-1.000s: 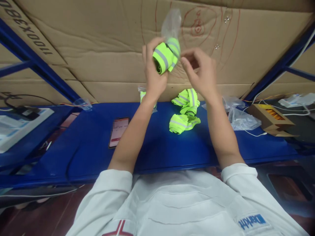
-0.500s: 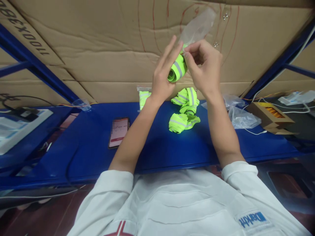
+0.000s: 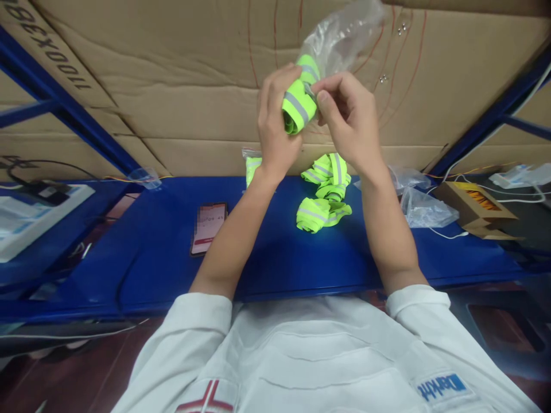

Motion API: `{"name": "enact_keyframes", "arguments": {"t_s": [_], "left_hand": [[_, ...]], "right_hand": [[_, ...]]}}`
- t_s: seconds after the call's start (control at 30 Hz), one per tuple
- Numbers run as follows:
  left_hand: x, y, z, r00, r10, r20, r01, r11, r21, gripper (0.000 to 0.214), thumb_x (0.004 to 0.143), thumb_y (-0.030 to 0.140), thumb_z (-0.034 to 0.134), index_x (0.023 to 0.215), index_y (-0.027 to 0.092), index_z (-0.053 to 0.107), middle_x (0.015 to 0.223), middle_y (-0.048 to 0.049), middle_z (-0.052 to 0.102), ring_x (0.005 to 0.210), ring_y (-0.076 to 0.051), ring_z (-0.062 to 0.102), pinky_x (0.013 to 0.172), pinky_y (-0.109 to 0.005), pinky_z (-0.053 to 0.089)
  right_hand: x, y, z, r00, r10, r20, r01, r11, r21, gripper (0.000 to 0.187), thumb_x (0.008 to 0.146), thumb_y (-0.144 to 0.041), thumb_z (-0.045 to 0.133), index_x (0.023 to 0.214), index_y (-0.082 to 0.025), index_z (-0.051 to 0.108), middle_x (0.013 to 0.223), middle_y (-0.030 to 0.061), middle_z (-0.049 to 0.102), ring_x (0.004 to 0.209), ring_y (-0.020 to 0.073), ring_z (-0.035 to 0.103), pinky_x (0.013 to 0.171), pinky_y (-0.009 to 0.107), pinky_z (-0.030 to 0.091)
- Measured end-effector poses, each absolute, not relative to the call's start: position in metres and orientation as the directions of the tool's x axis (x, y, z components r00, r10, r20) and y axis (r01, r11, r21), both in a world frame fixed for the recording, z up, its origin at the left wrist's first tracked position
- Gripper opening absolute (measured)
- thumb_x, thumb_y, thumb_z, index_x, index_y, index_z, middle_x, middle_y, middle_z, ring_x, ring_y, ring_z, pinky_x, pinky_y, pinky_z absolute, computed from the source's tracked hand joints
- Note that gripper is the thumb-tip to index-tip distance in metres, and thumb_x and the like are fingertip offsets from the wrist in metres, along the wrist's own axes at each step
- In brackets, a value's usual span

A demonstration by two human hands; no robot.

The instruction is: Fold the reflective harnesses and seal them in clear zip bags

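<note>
My left hand is wrapped round a roll of neon-yellow reflective strap with grey stripes, held up in front of the cardboard. A clear plastic bag extends from the roll's upper end, up and to the right. Thumb and forefinger of my right hand pinch at the roll's right side, where the bag's edge seems to be; the exact contact is partly hidden. Below, on the blue table, lie more bundled reflective straps. A bagged yellow piece sits behind my left forearm.
A phone lies left of my left forearm. Crumpled clear bags and an open cardboard box are at the right. A cardboard sheet stands behind, between blue frame posts. White power strip at left.
The roll and both hands have shifted slightly left. My left fingers, stretched out before, now curl round the roll, and more of the strap shows toward the bag.
</note>
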State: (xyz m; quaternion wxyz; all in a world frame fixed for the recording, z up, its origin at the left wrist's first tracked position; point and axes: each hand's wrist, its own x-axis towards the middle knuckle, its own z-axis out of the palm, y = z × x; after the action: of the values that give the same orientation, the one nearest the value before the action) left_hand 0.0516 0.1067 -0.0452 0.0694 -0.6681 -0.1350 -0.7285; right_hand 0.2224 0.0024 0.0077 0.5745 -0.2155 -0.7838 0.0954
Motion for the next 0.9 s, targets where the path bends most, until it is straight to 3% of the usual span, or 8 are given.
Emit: {"name": "enact_keyframes", "arguments": {"t_s": [0.1,0.2,0.37,0.6,0.7,0.8,0.9], "left_hand": [[0.052,0.101,-0.038,-0.158,0.092,0.983,0.279,-0.951,0.134,0.060,0.101,0.084,0.060,0.146,0.044,0.060,0.146,-0.0093,0.067,0.146,-0.034,0.062,0.133,-0.049,0.047],[0.057,0.096,-0.033,-0.178,0.064,0.982,0.318,-0.940,0.119,0.067,0.099,0.091,0.056,0.145,0.043,0.057,0.143,-0.0093,0.068,0.141,-0.033,0.066,0.128,-0.046,0.051],[0.069,0.089,-0.029,-0.169,0.002,0.986,0.304,-0.951,0.054,0.066,0.100,0.091,0.051,0.143,0.042,0.056,0.137,-0.0094,0.071,0.131,-0.032,0.072,0.119,-0.043,0.059],[0.070,0.063,-0.032,0.083,0.202,0.976,0.192,-0.964,0.184,0.082,0.096,0.093,0.058,0.159,0.042,0.051,0.164,-0.0095,0.061,0.159,-0.035,0.056,0.136,-0.049,0.046],[0.070,0.070,-0.035,0.067,0.204,0.977,0.187,-0.964,0.189,0.078,0.100,0.093,0.049,0.164,0.046,0.049,0.169,-0.0058,0.058,0.163,-0.032,0.052,0.139,-0.046,0.043],[0.074,0.090,-0.038,0.016,0.127,0.992,0.217,-0.969,0.121,0.079,0.103,0.091,0.037,0.170,0.049,0.041,0.175,-0.0024,0.053,0.167,-0.028,0.048,0.139,-0.042,0.043],[0.078,0.103,-0.036,0.004,0.035,0.999,0.165,-0.986,0.034,0.084,0.100,0.094,0.039,0.172,0.052,0.034,0.180,0.0025,0.046,0.169,-0.029,0.045,0.140,-0.042,0.042]], "right_hand": [[0.221,0.000,0.010,-0.271,0.446,0.853,0.204,0.892,-0.402,0.024,0.106,-0.049,0.065,0.123,-0.033,0.067,0.123,0.0029,0.074,0.107,0.0226,0.071,0.090,0.034,0.065],[0.223,-0.003,0.013,-0.257,0.465,0.847,0.233,0.881,-0.413,0.025,0.103,-0.047,0.071,0.125,-0.037,0.067,0.126,0.0027,0.071,0.113,0.0225,0.068,0.091,0.031,0.066],[0.221,0.001,0.010,-0.179,0.529,0.829,0.247,0.840,-0.483,0.019,0.094,-0.042,0.076,0.109,-0.037,0.064,0.106,0.0033,0.070,0.101,0.0270,0.070,0.089,0.039,0.066],[0.217,-0.003,0.006,0.045,0.556,0.830,0.433,0.738,-0.518,0.010,0.100,-0.043,0.069,0.103,-0.036,0.063,0.108,0.0037,0.073,0.103,0.0306,0.071,0.099,0.045,0.067],[0.219,-0.007,0.010,0.011,0.579,0.815,0.385,0.750,-0.538,0.012,0.099,-0.046,0.072,0.101,-0.038,0.064,0.107,0.0025,0.075,0.104,0.0323,0.072,0.097,0.048,0.067],[0.222,-0.006,0.013,-0.056,0.561,0.826,0.265,0.806,-0.530,0.009,0.098,-0.040,0.073,0.100,-0.036,0.066,0.105,0.0014,0.076,0.101,0.0290,0.074,0.093,0.044,0.067],[0.225,-0.004,0.015,-0.085,0.576,0.813,0.164,0.813,-0.558,0.016,0.097,-0.044,0.077,0.098,-0.033,0.067,0.101,0.0024,0.075,0.093,0.0252,0.073,0.086,0.041,0.065]]}}
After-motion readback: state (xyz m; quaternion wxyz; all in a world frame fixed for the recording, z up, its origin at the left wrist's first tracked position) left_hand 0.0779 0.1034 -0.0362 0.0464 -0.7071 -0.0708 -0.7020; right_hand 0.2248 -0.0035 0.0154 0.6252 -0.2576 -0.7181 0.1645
